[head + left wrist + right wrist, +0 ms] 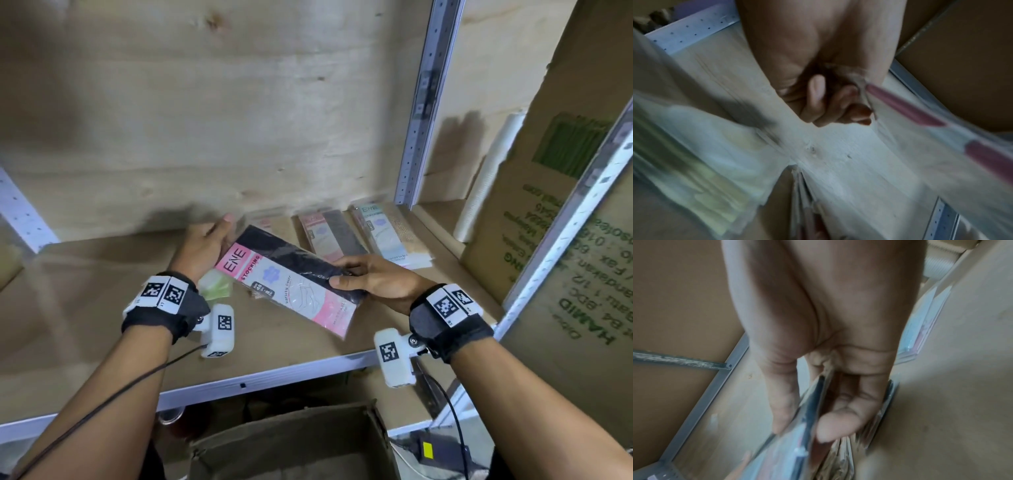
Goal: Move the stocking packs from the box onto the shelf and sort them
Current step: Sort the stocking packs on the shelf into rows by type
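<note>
A pink-and-black stocking pack (pixel 294 277) labelled ENE STOCKING hangs slanted just above the wooden shelf (pixel 85 291), held by both hands. My left hand (pixel 222 233) holds its far left end; in the left wrist view its curled fingers (pixel 838 107) pinch the clear plastic edge of the pack (pixel 904 107). My right hand (pixel 342 274) grips the pack's right edge, thumb on top, and in the right wrist view the right hand (pixel 805 430) pinches the pack (pixel 807 410). A green pack (pixel 215 284) lies on the shelf under my left wrist.
At the back of the shelf lie a pink-and-grey pack (pixel 329 236) and a blue-and-beige pack (pixel 387 233). A metal upright (pixel 424 102) and a white roll (pixel 486 181) stand at right, beside printed cardboard (pixel 565 240). The open cardboard box (pixel 291 442) sits below the shelf edge.
</note>
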Motion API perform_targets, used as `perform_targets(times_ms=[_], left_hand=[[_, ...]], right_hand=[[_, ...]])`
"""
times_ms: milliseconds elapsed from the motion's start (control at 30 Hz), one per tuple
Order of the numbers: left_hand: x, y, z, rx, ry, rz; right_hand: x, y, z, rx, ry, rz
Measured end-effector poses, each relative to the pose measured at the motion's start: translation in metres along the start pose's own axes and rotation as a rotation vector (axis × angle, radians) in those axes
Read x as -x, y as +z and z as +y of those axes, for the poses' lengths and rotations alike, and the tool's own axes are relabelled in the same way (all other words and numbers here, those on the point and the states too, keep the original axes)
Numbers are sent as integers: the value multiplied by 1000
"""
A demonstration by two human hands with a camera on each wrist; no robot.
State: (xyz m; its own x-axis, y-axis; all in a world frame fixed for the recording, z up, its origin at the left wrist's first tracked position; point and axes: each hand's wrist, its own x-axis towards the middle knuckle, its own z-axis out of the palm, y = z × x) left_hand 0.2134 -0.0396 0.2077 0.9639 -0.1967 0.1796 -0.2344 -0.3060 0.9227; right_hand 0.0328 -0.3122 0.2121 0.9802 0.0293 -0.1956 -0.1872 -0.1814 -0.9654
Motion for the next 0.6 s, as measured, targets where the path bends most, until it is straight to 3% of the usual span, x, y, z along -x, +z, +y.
perform_targets(times_ms=[200,367,500,600], left_hand=[[14,1,6,39,-7,-53],[29,1,25,314,-163,-106],[39,-4,38,434,-146,-238],[38,-2,38,473,-207,-208]], right_hand=[[4,-4,5,-91,-10,90],[4,-5,2,-110,-80,59],[1,-9,-2,-105,-144,76],[-3,-7,-4,-98,-157,76]])
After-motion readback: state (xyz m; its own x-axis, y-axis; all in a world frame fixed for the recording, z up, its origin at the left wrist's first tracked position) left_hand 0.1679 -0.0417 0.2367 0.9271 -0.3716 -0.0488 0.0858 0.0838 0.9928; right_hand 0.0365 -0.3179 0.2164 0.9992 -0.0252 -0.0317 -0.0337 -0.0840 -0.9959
